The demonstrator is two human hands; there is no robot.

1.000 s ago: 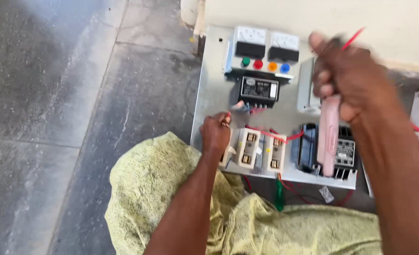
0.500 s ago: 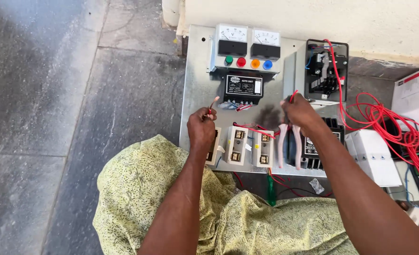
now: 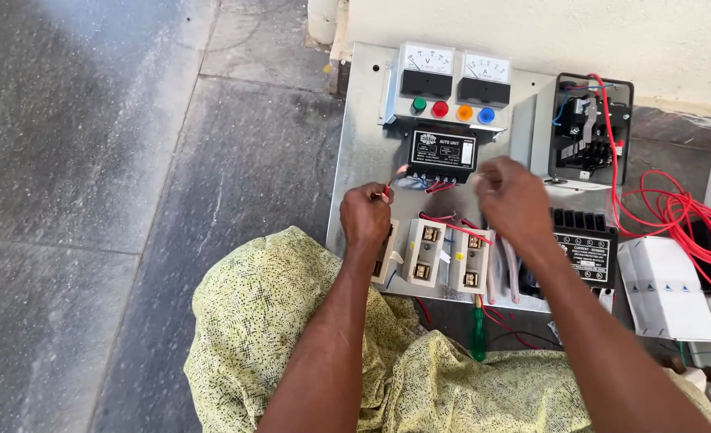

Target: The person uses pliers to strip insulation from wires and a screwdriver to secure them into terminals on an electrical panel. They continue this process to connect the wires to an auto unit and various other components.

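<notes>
My left hand pinches the end of a thin red wire just below and left of a black control unit on a metal panel. My right hand is blurred over the panel's middle. It is closed around pliers whose pink handles hang down beside cream fuse holders. Red wires run across the fuse holders between my hands.
Two meters and coloured buttons top the panel. To the right are an open switch box, a black relay, a red wire coil and a white cover. A green screwdriver lies by my patterned-cloth lap.
My right hand came down from close to the camera with the pliers and now hovers over the panel's middle. My left hand kept its pinch on the red wire.
</notes>
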